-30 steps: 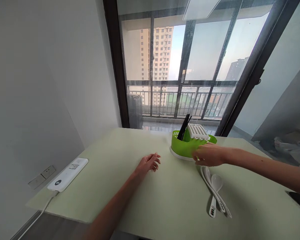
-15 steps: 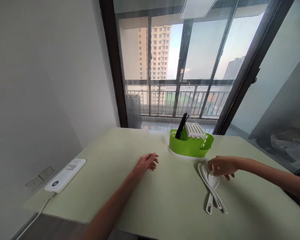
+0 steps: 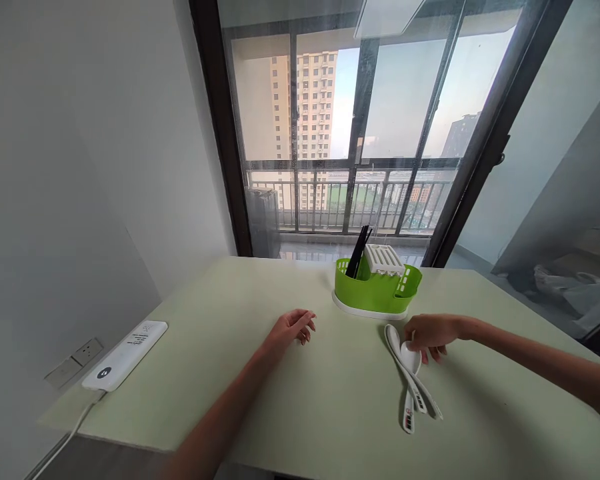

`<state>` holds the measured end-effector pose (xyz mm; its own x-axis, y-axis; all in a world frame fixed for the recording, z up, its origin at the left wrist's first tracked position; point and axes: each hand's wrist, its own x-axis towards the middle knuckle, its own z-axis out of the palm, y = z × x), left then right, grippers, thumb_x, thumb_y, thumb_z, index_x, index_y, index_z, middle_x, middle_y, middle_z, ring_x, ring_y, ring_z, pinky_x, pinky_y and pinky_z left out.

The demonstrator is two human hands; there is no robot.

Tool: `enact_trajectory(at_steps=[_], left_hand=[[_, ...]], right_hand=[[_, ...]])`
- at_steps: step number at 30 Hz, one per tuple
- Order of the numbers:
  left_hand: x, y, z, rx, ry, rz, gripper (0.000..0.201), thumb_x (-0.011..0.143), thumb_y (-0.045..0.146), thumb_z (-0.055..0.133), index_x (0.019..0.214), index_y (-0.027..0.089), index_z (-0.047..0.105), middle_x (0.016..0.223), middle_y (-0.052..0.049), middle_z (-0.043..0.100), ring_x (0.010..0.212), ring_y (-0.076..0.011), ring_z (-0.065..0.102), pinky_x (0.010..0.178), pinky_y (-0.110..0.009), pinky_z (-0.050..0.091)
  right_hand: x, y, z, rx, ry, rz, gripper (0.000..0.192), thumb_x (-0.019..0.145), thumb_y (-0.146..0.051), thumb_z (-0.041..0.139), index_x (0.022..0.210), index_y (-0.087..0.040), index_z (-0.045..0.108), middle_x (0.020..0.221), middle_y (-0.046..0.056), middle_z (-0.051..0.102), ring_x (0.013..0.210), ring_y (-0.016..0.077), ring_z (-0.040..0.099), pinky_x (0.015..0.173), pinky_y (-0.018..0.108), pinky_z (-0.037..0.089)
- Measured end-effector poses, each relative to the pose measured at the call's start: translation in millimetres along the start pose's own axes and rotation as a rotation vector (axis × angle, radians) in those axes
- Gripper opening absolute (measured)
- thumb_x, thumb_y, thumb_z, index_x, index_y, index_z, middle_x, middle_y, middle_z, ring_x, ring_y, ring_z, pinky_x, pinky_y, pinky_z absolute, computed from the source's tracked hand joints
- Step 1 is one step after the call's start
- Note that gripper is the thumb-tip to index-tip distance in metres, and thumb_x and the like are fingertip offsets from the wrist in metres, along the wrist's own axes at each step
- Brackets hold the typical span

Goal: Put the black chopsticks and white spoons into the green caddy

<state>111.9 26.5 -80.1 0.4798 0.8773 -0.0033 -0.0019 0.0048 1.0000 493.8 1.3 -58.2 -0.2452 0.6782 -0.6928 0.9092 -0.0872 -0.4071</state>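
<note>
White spoons, several of them, lie crossed in a loose pile on the pale green table, handles toward me. My right hand is over the bowl end, thumb side down, its fingers closed at the edge of one spoon's bowl; part of the grip is hidden behind the hand. To the left, my left hand rests at the table with fingers loosely curled and apart, nothing in it. Behind the spoons stands a green utensil holder on a white base.
Black chopsticks stand in the holder's left part, and a white slotted rack sits on top. A white power strip with a cable lies along the left edge. Beyond the table is a glass sliding door.
My right hand has moved a little left, and the spoons have shifted slightly left and toward me. The view has swung slightly right. My left hand stays nearly in place.
</note>
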Motion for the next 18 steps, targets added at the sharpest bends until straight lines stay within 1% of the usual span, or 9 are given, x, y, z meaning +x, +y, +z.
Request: enact_trajectory(at_steps=[3,7,9,10,12,14,16,18], left_hand=[[1,-2,1.6,0.079,-0.011,0.015,0.047,0.085,0.060,0.066,0.101,0.016,0.065,0.088,-0.004,0.066,0.061,-0.0097,0.059,0.054,-0.023,0.043],[1,-5,6.0,0.180,-0.026,0.051,0.045,0.088,0.060,0.061,0.096,0.017,0.064,0.083,-0.004,0.067,0.060,-0.0105,0.058,0.053,-0.023,0.044],[0,-5,9.1,0.256,-0.007,0.075,0.043,0.089,0.059,0.059,0.095,0.017,0.064,0.083,-0.004,0.068,0.064,-0.0123,0.059,0.056,-0.025,0.046],[-1,-5,10.5,0.314,0.023,0.101,0.041,0.090,0.058,0.059,0.095,0.017,0.065,0.085,-0.005,0.069,0.069,-0.0139,0.061,0.061,-0.026,0.048],[-2,-6,12.7,0.465,0.100,0.200,0.035,0.091,0.053,0.059,0.099,0.019,0.067,0.095,-0.006,0.071,0.087,-0.0185,0.065,0.078,-0.031,0.052],[-3,-9,13.5,0.613,0.146,0.331,0.029,0.091,0.046,0.061,0.107,0.022,0.067,0.111,-0.007,0.070,0.109,-0.0224,0.062,0.098,-0.037,0.047],[-3,-12,13.5,0.704,0.140,0.423,0.034,0.089,0.042,0.065,0.118,0.024,0.064,0.126,-0.007,0.066,0.124,-0.0245,0.056,0.110,-0.041,0.040],[-3,-16,13.1,0.751,0.113,0.430,0.044,0.087,0.042,0.067,0.127,0.024,0.059,0.133,-0.008,0.063,0.128,-0.0254,0.053,0.113,-0.042,0.038]], right_hand=[[6,-21,2,0.005,0.013,-0.060,0.026,0.075,-0.042,0.062,0.080,-0.018,0.053,0.073,0.006,0.074,0.052,0.0137,0.066,0.049,0.022,0.044],[16,-52,5,0.049,0.016,-0.127,0.021,0.077,-0.037,0.061,0.077,-0.017,0.054,0.075,0.006,0.075,0.050,0.0120,0.064,0.049,0.021,0.045],[23,-68,7,0.063,0.023,-0.156,0.018,0.079,-0.034,0.059,0.076,-0.017,0.055,0.076,0.005,0.075,0.050,0.0112,0.064,0.049,0.021,0.046],[26,-76,8,0.068,0.026,-0.173,0.017,0.079,-0.033,0.059,0.075,-0.017,0.055,0.076,0.005,0.076,0.050,0.0109,0.064,0.049,0.020,0.046],[32,-92,12,0.078,0.032,-0.212,0.015,0.080,-0.031,0.058,0.073,-0.017,0.058,0.076,0.004,0.076,0.050,0.0105,0.064,0.048,0.020,0.045],[35,-107,16,0.088,0.041,-0.253,0.014,0.080,-0.028,0.057,0.072,-0.017,0.060,0.076,0.003,0.076,0.050,0.0099,0.063,0.047,0.019,0.044],[36,-121,21,0.100,0.053,-0.291,0.015,0.081,-0.027,0.056,0.072,-0.017,0.061,0.075,0.003,0.076,0.050,0.0093,0.062,0.047,0.018,0.043],[37,-132,26,0.114,0.066,-0.324,0.016,0.082,-0.026,0.054,0.071,-0.017,0.061,0.075,0.002,0.076,0.050,0.0088,0.062,0.047,0.018,0.043]])
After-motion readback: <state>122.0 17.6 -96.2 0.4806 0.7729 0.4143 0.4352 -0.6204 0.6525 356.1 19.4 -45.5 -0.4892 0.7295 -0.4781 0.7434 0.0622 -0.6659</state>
